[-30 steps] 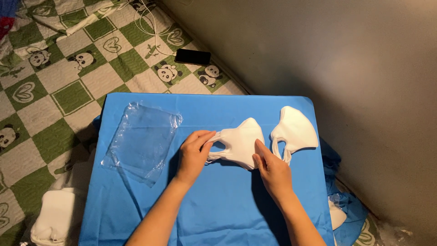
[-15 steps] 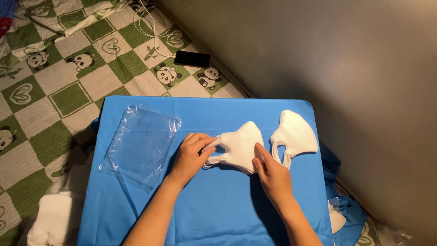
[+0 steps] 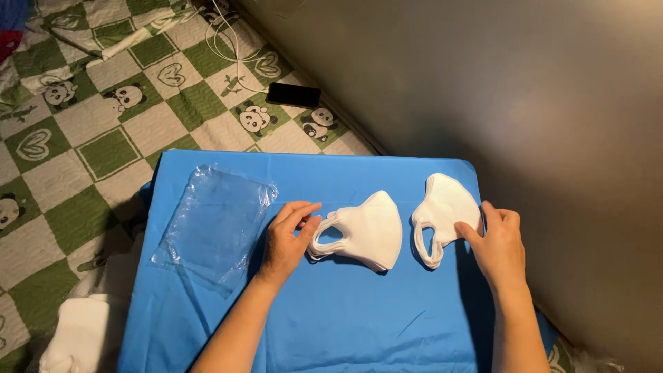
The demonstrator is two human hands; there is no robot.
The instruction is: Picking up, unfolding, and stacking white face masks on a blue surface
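On the blue sheet — where both of my hands rest: blue cloth [image 3: 331,324] spread over a green-and-white checked quilt [image 3: 83,138], a grey wall [image 3: 518,103] at 3 o'clock.

Left hand: my left hand [image 3: 286,238] lies palm down at the centre of the cloth, forearm coming in from 6 o'clock, wrist straight. Fingers are loosely together and point toward 2 o'clock; the fingertips [image 3: 309,211] touch the ear-loop end of the white mask stack [image 3: 366,231]. They grip nothing, only rest against it.

Right hand: my right hand [image 3: 501,242] comes up from 5 o'clock, turned on its edge, fingers gently curled and a little spread. Its fingertips [image 3: 464,231] touch the right edge of the second white mask [image 3: 445,214]; I cannot tell whether they pinch it.

Masks: the stack lies flat just at 3 o'clock of my left hand, loops toward that hand. The second mask lies beside it at 3 o'clock, apart — a strip of blue shows between them.

Clear plastic bag [image 3: 214,224]: flat and empty-looking, at 9 o'clock of my left hand, near it.

Beyond the cloth: a black phone [image 3: 293,94] at 12 o'clock with a white cable [image 3: 231,48] near it; a white bundle [image 3: 79,335] at 8 o'clock.
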